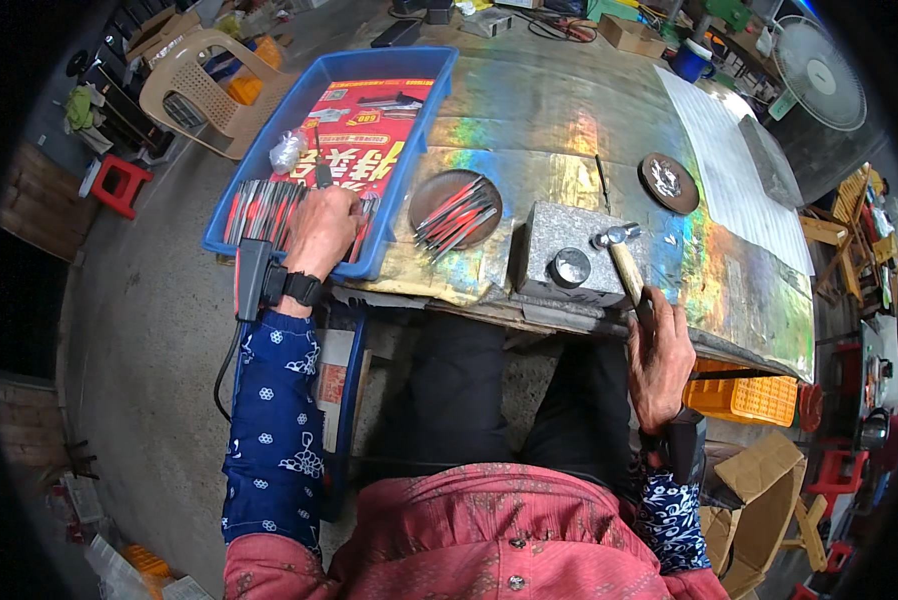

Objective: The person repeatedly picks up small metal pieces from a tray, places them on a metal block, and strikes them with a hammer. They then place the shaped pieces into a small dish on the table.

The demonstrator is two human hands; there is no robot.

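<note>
My left hand (324, 228) is down in a blue plastic tray (431, 120), its fingers curled in over a row of slim red-and-grey pointed pieces (261, 212). A thin dark piece stands up just past the fingertips; whether they grip it is hidden. My right hand (661, 355) is closed around the wooden handle of a small hammer (624, 262). The hammer's metal head lies over a grey stone-like block (539, 235), beside a round dark-sided disc (570, 267). Between tray and block, a round brown dish (427, 195) bears several more slim red-and-grey pieces (457, 220).
A thin dark rod (602, 180) lies behind the block. To its right is a brown dish (659, 172) of small shiny bits, then a white sheet (704, 125) and a fan (817, 75). The table's front edge (469, 300) runs close to my lap. A beige chair (204, 90) stands left.
</note>
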